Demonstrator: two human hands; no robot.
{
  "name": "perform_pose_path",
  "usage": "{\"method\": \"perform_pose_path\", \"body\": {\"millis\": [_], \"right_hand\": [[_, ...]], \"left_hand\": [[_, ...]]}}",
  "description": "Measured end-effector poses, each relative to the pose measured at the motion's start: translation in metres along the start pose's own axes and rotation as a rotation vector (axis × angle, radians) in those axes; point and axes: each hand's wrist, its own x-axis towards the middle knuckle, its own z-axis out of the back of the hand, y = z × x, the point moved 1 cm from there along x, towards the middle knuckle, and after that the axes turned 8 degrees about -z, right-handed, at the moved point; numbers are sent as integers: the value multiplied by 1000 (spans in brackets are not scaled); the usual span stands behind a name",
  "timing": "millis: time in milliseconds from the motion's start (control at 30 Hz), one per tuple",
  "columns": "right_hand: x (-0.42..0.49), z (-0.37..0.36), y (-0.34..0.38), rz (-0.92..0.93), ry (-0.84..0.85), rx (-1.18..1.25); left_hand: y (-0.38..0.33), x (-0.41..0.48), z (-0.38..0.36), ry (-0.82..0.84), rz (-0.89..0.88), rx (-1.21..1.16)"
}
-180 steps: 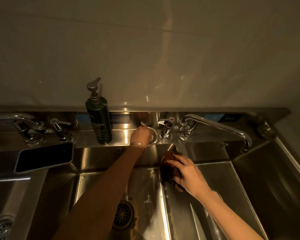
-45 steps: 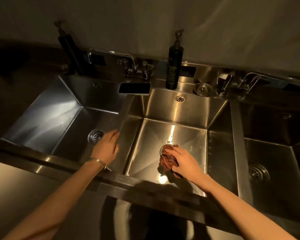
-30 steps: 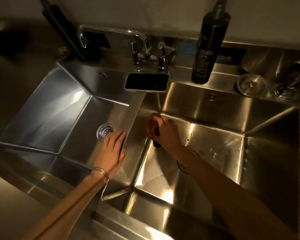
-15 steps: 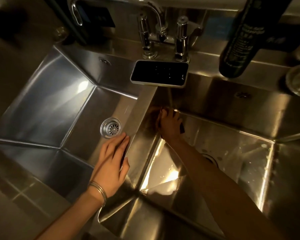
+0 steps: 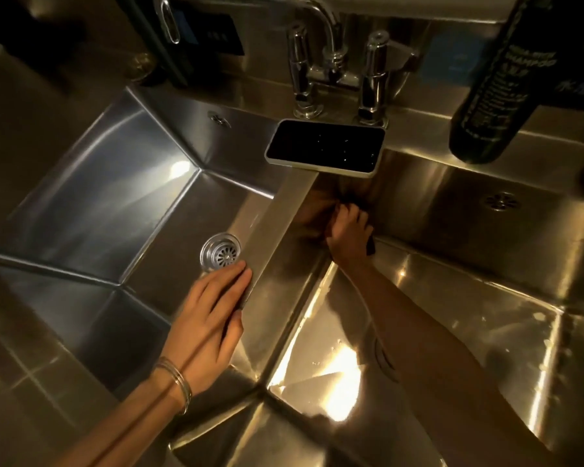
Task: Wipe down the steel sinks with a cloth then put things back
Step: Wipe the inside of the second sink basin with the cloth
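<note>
Now left hand (image 5: 213,318) lies flat on the divider (image 5: 277,227); right hand (image 5: 348,230) clutches the cloth (image 5: 370,247) inside the sink (image 5: 452,291).

Bare forearms, bare left hand (image 5: 209,318), bare right hand (image 5: 348,230), thin silver metal bangles (image 5: 177,382) stacked at the wrist just behind the left hand

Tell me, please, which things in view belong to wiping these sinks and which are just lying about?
In the job: cloth; right hand gripping it in the back corner of the middle sink; left sink; left hand resting flat on the divider.

Lying about for now: phone; dark bottle; faucet.
</note>
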Motion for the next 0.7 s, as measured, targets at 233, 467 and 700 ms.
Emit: {"method": "perform_pose_path", "body": {"millis": [233, 467, 700], "right_hand": [[-51, 28, 6, 175, -40, 175], [-99, -8, 21, 171, -68, 107], [-63, -43, -23, 200, 90, -64]], "left_hand": [[-3, 1, 5, 54, 14, 38], [-2, -2, 4, 105, 13, 94], [-2, -3, 7, 117, 20, 100]]}}
